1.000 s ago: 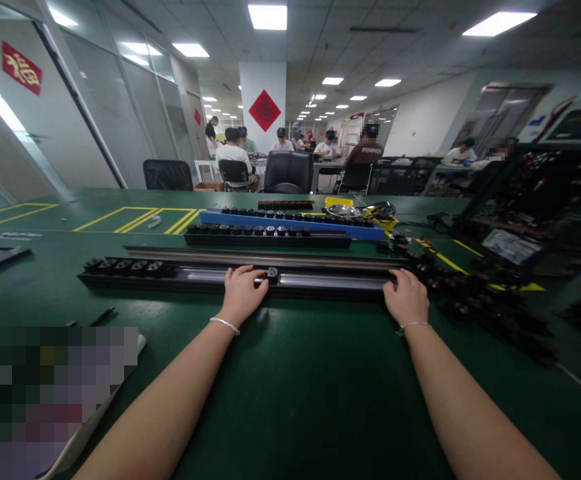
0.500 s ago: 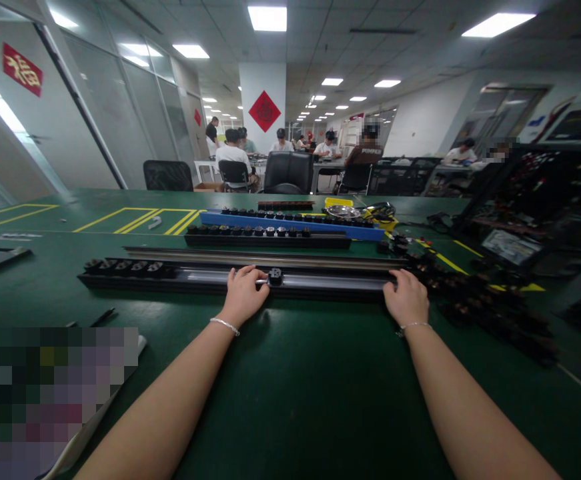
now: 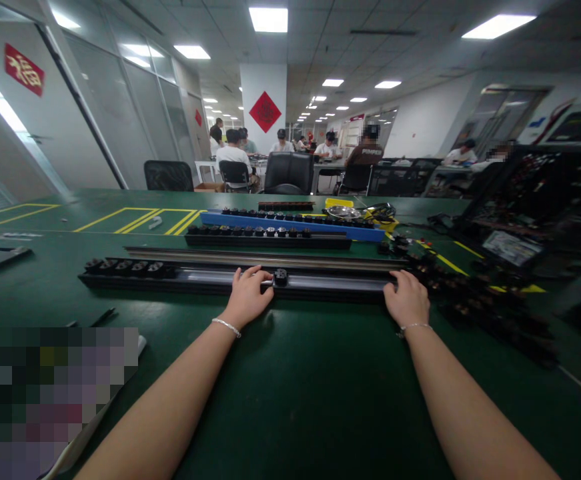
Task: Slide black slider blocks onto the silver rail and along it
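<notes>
A long black track [image 3: 210, 285] with a shiny inner channel lies crosswise on the green table. My left hand [image 3: 250, 293] straddles it near the middle, thumb on the front edge and fingers curled over the far side. Its index fingertip is against the left side of a small black socket module [image 3: 281, 277] seated in the channel. At the right end, my right hand [image 3: 407, 297] is closed around the track, thumb in front and fingers behind. Several similar modules [image 3: 125, 266] sit in a row at the track's left end.
Behind lie a thin rail [image 3: 270, 257], a black track with modules [image 3: 267, 241] and a blue track [image 3: 290, 225]. Loose black modules [image 3: 495, 307] are heaped at right beside a dark open box [image 3: 515, 207]. A yellow tray [image 3: 339, 202] stands farther back. People sit at distant tables.
My left hand and the socket module have shifted slightly to the right along the track. My right hand has stayed at the track's right end.
</notes>
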`<state>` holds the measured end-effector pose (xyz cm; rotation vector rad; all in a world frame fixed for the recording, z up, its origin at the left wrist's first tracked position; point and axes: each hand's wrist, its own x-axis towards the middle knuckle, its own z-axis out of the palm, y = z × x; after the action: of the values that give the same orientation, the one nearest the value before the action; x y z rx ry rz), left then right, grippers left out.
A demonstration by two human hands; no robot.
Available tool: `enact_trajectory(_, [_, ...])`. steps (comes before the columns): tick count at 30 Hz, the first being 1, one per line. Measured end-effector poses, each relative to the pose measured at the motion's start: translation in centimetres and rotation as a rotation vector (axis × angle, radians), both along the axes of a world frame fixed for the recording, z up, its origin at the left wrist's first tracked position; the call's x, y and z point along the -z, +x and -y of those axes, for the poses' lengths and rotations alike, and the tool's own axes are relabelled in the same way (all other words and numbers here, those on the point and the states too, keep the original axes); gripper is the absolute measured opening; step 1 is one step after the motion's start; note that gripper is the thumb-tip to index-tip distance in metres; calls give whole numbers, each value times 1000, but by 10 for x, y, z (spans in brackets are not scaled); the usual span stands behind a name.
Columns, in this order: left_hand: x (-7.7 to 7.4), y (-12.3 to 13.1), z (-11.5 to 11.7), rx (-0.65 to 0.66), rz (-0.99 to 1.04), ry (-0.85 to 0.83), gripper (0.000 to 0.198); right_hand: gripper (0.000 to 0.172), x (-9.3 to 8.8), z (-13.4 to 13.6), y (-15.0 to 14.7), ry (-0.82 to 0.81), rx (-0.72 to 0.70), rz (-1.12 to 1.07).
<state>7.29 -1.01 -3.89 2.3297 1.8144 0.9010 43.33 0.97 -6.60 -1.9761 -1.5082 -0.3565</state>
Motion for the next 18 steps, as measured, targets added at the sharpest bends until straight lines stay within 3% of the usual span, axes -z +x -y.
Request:
enact_trajectory(11, [1,1,0,48,-42,-14,27,41,-5,4,-5,-21,18,-26])
enact_trajectory(18, [3,5,3,134,-170,-30,43,42,-8,5,-7,-42,27,-11])
